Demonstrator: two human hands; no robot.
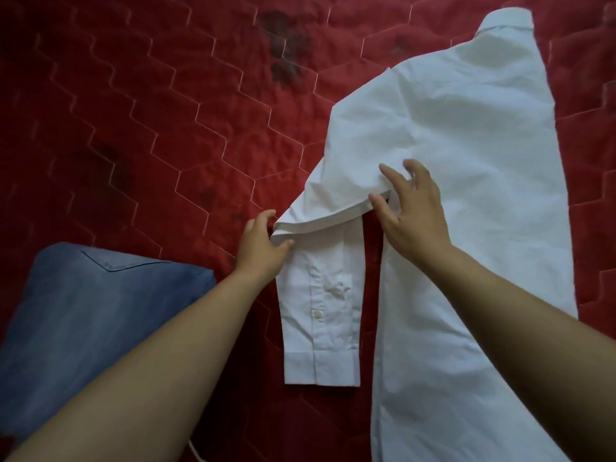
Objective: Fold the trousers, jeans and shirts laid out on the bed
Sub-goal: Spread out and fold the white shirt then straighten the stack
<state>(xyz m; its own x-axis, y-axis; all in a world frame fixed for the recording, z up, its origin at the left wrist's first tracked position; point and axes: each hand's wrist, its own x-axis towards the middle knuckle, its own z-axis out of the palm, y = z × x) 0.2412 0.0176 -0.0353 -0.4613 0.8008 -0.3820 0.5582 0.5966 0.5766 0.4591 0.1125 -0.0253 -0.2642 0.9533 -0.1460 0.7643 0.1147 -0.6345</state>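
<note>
One white shirt, one folded blue denim garment, two hands: left, right

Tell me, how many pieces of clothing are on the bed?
2: a white shirt spread right of centre, and a folded blue denim garment at lower left. Others may lie outside the view.

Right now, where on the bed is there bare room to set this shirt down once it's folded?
The widest free patch is the red quilt left of the white shirt and above the folded jeans. The narrow gap between sleeve and shirt body is tight; both hands, left and right, crowd the sleeve fold.
</note>
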